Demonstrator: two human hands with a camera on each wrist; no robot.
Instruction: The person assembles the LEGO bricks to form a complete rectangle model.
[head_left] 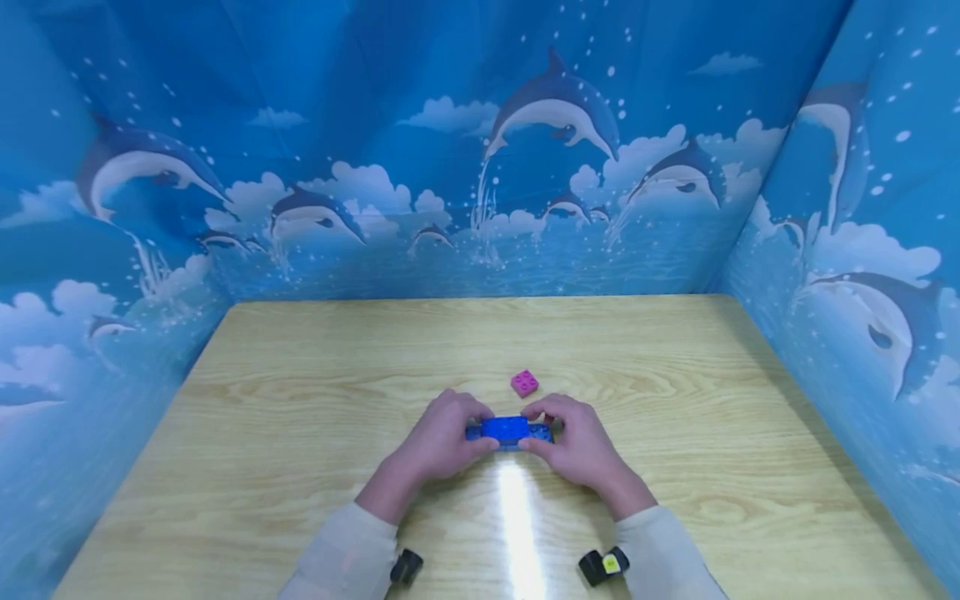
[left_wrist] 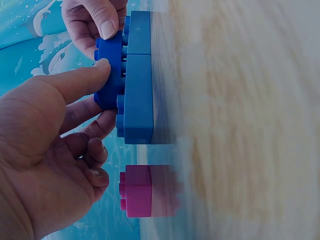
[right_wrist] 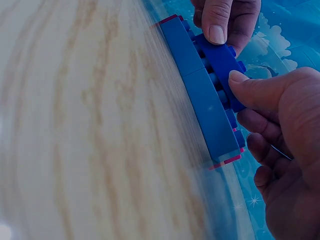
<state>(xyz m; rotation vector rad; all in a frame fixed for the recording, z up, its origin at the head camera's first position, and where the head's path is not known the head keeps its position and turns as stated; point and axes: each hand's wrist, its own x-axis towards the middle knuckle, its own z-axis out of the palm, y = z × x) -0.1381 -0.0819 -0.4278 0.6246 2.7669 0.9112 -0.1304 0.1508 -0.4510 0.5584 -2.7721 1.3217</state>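
Two lighter blue toy bricks [left_wrist: 138, 95] stand end to end on the table, studs up. Just over their studs is a dark blue brick [head_left: 506, 428], and in the left wrist view several studs show below its underside. My left hand [head_left: 444, 433] pinches one end of this dark blue brick between thumb and fingers. At the other end, my right hand [head_left: 576, 440] pinches it the same way. A small pink brick [head_left: 524, 383] with studs on top stands apart, beyond the hands. Pinkish-red edges [right_wrist: 229, 160] peek out behind the lighter blue bricks in the right wrist view.
The wood-grain table [head_left: 315, 358] reaches back to a blue dolphin-print curtain [head_left: 420, 150], which also hangs along both sides. A bright strip of reflected light [head_left: 517, 525] lies on the tabletop between the forearms. Each wrist carries a small black device.
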